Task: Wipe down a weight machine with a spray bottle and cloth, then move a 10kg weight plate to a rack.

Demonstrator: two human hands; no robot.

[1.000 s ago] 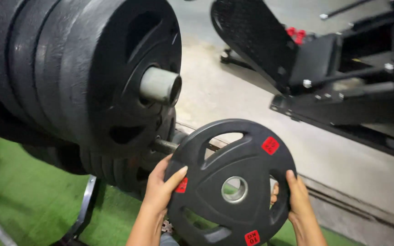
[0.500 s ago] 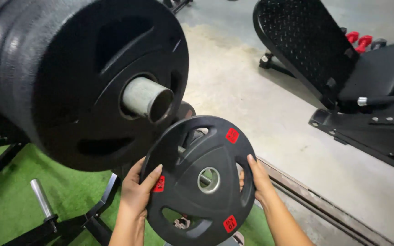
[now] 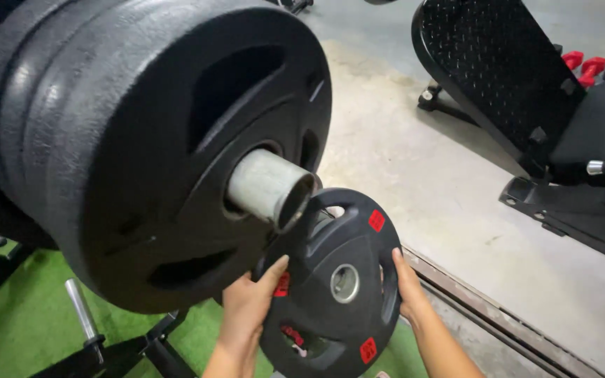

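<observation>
— Currently, where is the small weight plate (image 3: 334, 283)?
— Lower centre of the frame, held upright, just below the end of the steel sleeve (image 3: 272, 187) that carries the large plates (image 3: 155, 147).

— State of the hands?
— Left hand (image 3: 250, 304) grasps the plate's left rim, thumb across its face. Right hand (image 3: 406, 285) grips the right rim, fingers hooked through a cut-out.

— Surroundings?
— Green turf (image 3: 15, 322) at lower left, concrete floor (image 3: 414, 175) at right, a black footplate (image 3: 498, 70) at upper right.

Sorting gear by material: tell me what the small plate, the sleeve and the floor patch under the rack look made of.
Small plate: likely rubber-coated, matte black with moulded grip slots. Sleeve: bare metal, dull grey, hollow end. Floor patch: artificial turf, green and fibrous. Both hands grip the plate's rim.
</observation>
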